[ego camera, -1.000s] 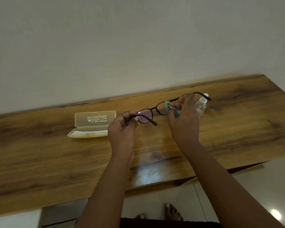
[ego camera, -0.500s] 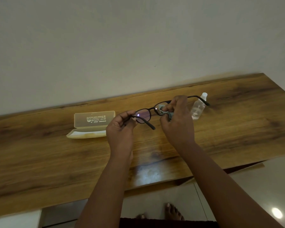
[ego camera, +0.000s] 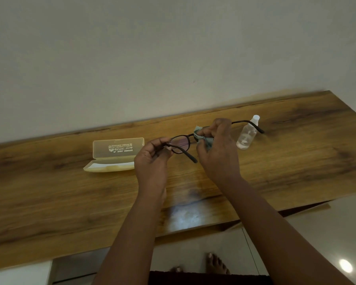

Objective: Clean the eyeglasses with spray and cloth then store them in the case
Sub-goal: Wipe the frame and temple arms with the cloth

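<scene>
Eyeglasses (ego camera: 180, 144): dark-framed, being held in the air above the middle of the desk, arms unfolded, one arm reaching toward the far right.
Desk (ego camera: 60, 198): brown wood grain, its far edge running along a plain pale wall (ego camera: 152, 48); a glare patch is shining near the front edge.
Floor (ego camera: 317, 233): glossy and pale, showing past the desk's front right corner and reflecting a round light; bare toes are showing below the front edge.
Case (ego camera: 113, 159): translucent yellowish, lying open toward the far left of the desk, lid standing up with printed lettering.
Spray bottle (ego camera: 247, 134): clear with a white cap, standing near the far edge, partly crossed by the eyeglasses' arm.
Left hand (ego camera: 152, 161): pinching the frame at its left hinge.
Right hand (ego camera: 218, 149): pinching a grey-green cloth (ego camera: 200, 136) around the right lens, hiding it.
</scene>
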